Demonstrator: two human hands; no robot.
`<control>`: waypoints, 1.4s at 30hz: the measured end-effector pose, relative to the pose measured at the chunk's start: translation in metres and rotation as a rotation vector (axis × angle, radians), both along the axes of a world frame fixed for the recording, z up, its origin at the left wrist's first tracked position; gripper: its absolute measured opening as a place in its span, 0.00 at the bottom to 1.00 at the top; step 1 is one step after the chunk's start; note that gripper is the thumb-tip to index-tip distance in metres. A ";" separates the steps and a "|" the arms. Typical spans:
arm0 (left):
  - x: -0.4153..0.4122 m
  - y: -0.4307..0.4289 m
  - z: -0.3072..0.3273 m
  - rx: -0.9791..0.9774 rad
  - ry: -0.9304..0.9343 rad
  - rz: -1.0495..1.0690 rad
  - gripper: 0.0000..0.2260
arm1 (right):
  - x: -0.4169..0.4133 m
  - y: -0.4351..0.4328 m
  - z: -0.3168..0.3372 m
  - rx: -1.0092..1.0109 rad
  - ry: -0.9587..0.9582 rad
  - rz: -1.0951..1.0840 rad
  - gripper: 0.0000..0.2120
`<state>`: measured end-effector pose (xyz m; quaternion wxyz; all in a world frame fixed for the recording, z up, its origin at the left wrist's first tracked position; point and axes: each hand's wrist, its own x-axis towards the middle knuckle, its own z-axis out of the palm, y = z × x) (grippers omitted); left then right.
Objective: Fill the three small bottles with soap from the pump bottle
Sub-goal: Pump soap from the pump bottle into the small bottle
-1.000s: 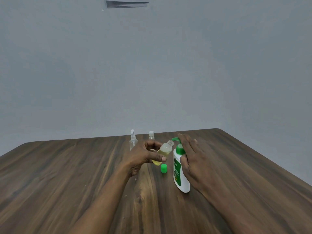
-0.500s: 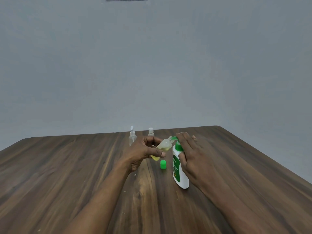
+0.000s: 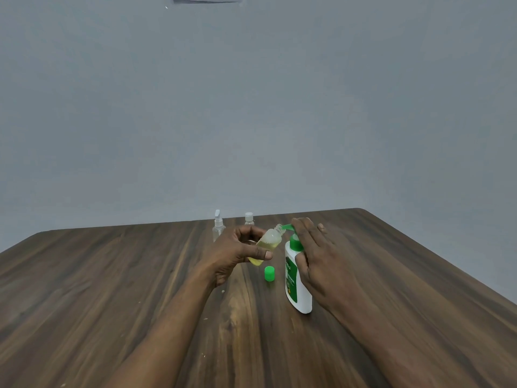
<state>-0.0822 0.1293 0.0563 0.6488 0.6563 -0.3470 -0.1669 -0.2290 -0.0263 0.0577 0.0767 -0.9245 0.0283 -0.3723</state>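
- Holding a tilted, uncapped small bottle (image 3: 267, 245), partly filled with yellow soap, the left hand (image 3: 233, 252) has its fingers wrapped round it, mouth touching the pump bottle (image 3: 297, 278) spout.
- Right hand (image 3: 316, 257) rests on the pump head, fingers extended.
- Green cap (image 3: 269, 273) sits on the tabletop (image 3: 112, 289); two capped bottles (image 3: 218, 228) stand behind.

Left hand (image 3: 237, 252) curled in a closed grip, thumb forward; right hand (image 3: 313, 256) flat, fingers (image 3: 300, 228) extended, palm down.
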 end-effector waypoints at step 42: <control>-0.002 -0.003 -0.002 0.017 -0.004 0.019 0.16 | -0.003 0.001 0.003 -0.055 0.047 0.014 0.24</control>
